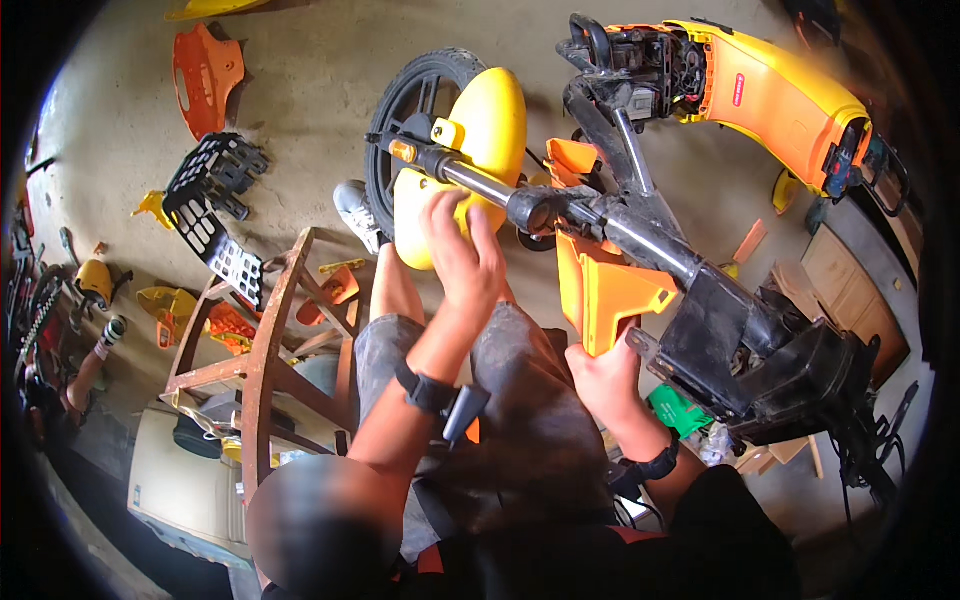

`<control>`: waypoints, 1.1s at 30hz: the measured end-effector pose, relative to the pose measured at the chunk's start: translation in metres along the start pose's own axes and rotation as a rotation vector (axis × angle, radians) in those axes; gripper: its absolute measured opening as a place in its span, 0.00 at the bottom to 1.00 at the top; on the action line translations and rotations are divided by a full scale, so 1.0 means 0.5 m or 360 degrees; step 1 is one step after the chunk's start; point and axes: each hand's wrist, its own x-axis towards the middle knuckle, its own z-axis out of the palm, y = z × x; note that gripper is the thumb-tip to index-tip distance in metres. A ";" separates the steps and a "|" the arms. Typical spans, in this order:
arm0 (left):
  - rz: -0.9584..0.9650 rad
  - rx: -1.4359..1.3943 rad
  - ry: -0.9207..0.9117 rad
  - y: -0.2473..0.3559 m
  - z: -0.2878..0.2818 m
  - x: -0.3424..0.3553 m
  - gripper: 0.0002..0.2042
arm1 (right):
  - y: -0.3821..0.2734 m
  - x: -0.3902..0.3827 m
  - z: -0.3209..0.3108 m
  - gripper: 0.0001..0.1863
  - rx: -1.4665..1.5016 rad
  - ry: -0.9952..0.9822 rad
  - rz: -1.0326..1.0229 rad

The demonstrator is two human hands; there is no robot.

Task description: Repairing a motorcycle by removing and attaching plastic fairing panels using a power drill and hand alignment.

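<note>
A tipped vehicle frame with a front wheel (428,82) stretches across in front of me. Its yellow front fender (497,110) sits over the wheel, beside a shiny fork tube (478,184). My left hand (465,250) is on the fender's lower part, its bent fingers slightly apart and pressing on the yellow surface just below the tube. An orange plastic panel (612,290) hangs beside the black frame tube (655,250). At the panel's lower end my right hand (605,378) is closed on it; some fingertips are hidden behind the panel and black frame box (715,315).
A rusty frame stand (265,360) is close on my left, with a beige case (180,490) below it. Black grille parts (215,215) and an orange panel (205,80) lie beyond. At far right sits a yellow-orange body section (780,95). Another person's leg (90,375) shows at far left.
</note>
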 end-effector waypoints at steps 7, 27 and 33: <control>-0.0828 -0.1056 -0.1156 0.112 -0.026 -0.205 0.23 | -0.044 0.009 -0.039 0.31 0.0113 -0.0088 0.0145; -0.1398 -0.0949 -0.0895 0.355 0.008 -0.331 0.19 | 0.392 -0.187 -0.271 0.24 0.0673 -0.0721 0.0508; -0.1371 -0.0854 -0.0813 0.378 -0.018 -0.321 0.22 | 0.235 -0.256 -0.348 0.32 -0.0887 -0.0998 -0.0170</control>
